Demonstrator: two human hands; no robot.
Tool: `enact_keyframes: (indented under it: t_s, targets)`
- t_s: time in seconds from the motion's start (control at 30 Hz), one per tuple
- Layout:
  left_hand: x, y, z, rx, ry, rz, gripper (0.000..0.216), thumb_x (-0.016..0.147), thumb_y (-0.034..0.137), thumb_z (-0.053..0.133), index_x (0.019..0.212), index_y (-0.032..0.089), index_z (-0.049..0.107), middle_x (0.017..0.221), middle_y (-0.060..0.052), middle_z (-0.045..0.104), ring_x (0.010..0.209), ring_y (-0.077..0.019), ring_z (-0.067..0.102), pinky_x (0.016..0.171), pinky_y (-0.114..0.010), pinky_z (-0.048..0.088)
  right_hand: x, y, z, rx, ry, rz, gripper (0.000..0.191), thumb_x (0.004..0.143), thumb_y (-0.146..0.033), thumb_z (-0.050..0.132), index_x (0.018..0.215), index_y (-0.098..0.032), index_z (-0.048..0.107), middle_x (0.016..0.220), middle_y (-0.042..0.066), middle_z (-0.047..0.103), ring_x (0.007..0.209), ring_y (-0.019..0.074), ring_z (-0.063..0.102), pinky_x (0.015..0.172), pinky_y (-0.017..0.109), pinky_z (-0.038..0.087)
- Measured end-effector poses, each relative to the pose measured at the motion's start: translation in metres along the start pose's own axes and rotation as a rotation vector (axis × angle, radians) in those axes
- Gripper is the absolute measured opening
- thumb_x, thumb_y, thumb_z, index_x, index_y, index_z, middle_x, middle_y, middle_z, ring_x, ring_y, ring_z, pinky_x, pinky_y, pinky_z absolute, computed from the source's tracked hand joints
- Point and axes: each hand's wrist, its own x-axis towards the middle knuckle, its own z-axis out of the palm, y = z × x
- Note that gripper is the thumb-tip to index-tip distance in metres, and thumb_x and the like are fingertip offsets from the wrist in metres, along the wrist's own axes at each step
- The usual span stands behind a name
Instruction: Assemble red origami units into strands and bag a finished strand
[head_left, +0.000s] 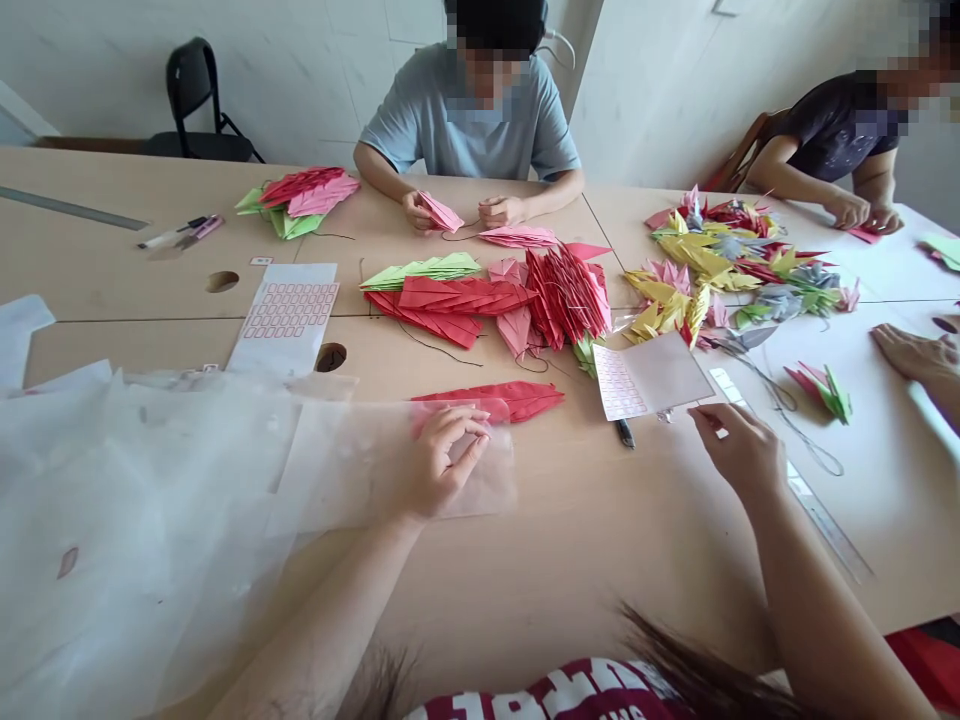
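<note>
My right hand (739, 455) pinches the lower right corner of a sticker sheet (660, 375), lifted above the table. Red-outlined labels fill its left part; the rest is bare. My left hand (446, 465) lies over a clear plastic bag (480, 490), fingers curled toward the thumb at its upper edge. Just behind that bag is a red folded-paper strand (525, 400), partly seen through the plastic. More red folded-paper bundles (465, 295) with dark threads lie farther back, beside a green one (424, 270). A black pen (625, 433) shows below the held sheet.
A large pile of clear plastic bags (127, 520) covers the left front. Another sticker sheet (285, 315) lies by a table hole (331, 357). A ruler (825, 520) and colourful paper pieces (705, 260) are at right. Across the table, a person (469, 120) handles pink paper; others sit at right.
</note>
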Motion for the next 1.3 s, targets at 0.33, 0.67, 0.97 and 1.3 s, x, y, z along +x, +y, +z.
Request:
enact_keyframes:
  t_s: [0.33,0.67,0.97,1.3]
  targets:
    - [0.0,-0.001,-0.001,-0.03,-0.016,-0.05,0.008,0.09,0.025,0.058,0.087,0.022,0.065,0.113,-0.004,0.067,0.121,-0.0225,0.054,0.108,-0.043,0.04,-0.01,-0.013,0.028,-0.04,0.031,-0.092,0.019,0.092,-0.032,0.056,0.081,-0.021,0.069,0.082,0.004,0.07,0.081,0.019,0.064,0.068,0.028,0.048]
    - [0.0,-0.002,0.001,-0.027,-0.023,-0.053,0.007,0.09,0.024,0.059,0.087,0.022,0.065,0.113,-0.003,0.067,0.119,-0.0213,0.055,0.107,-0.041,0.041,-0.015,-0.013,0.027,0.084,0.029,0.019,0.017,0.091,-0.034,0.059,0.087,-0.021,0.07,0.089,0.002,0.072,0.076,0.0152,0.065,0.063,0.024,0.051]
    - [-0.001,-0.002,0.0,-0.014,-0.026,-0.051,0.007,0.09,0.024,0.058,0.088,0.022,0.065,0.112,-0.003,0.067,0.119,-0.0218,0.056,0.106,-0.042,0.041,-0.014,-0.02,0.025,0.004,0.062,0.077,0.018,0.09,-0.034,0.06,0.083,-0.021,0.071,0.084,0.0,0.073,0.06,0.0116,0.063,0.057,0.024,0.046]
    - [0.0,0.0,0.0,-0.01,-0.03,-0.056,0.008,0.091,0.025,0.058,0.088,0.022,0.065,0.112,-0.003,0.068,0.119,-0.0217,0.056,0.106,-0.042,0.042,-0.023,-0.016,0.026,-0.014,0.081,-0.137,0.015,0.089,-0.029,0.063,0.097,-0.023,0.075,0.096,0.002,0.074,0.083,0.0167,0.069,0.07,0.026,0.053]
